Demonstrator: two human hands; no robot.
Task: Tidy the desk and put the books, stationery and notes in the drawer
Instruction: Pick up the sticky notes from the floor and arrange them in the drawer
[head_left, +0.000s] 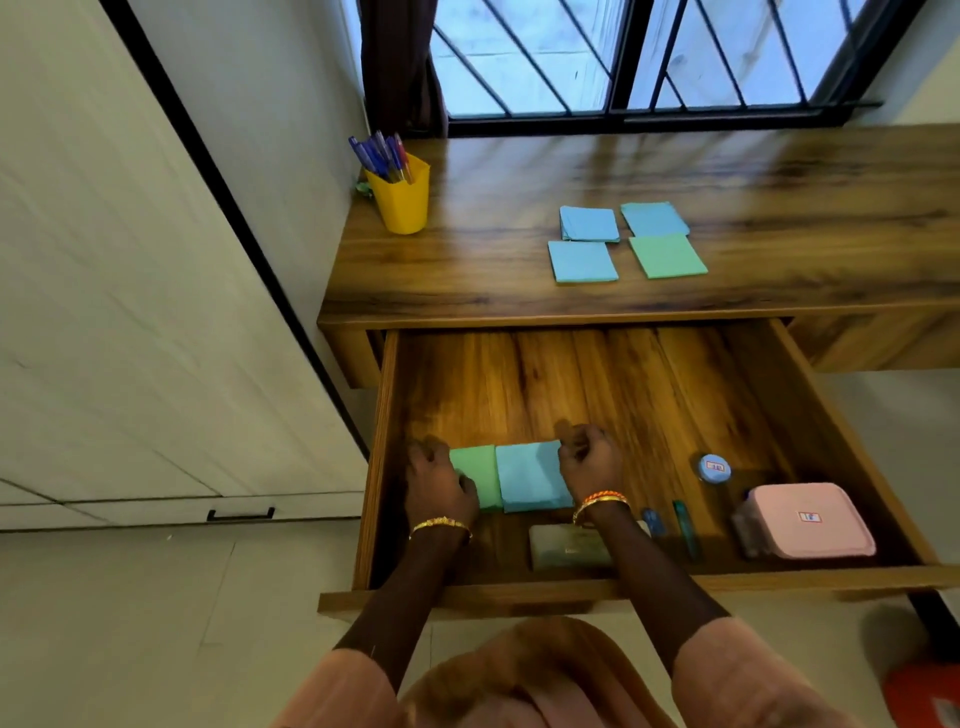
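The wooden drawer (810, 415) is pulled wide open below the desk top (779, 171). Inside it, at the front left, a green note pad (480, 475) and a blue note pad (530, 475) lie side by side. My left hand (436, 480) rests on the green pad's left edge. My right hand (589, 457) touches the blue pad's right edge with curled fingers. Several more note pads lie on the desk: blue ones (583, 261), (589, 223), (654, 218) and a green one (667, 255). A yellow pen cup (402, 200) with several pens stands at the desk's back left.
In the drawer's front right sit a pink box (810, 519), a small round blue tin (715, 467), two pens (683, 525) and a grey case (566, 545). A barred window (649, 57) is behind the desk. A white cupboard door (130, 312) stands to the left.
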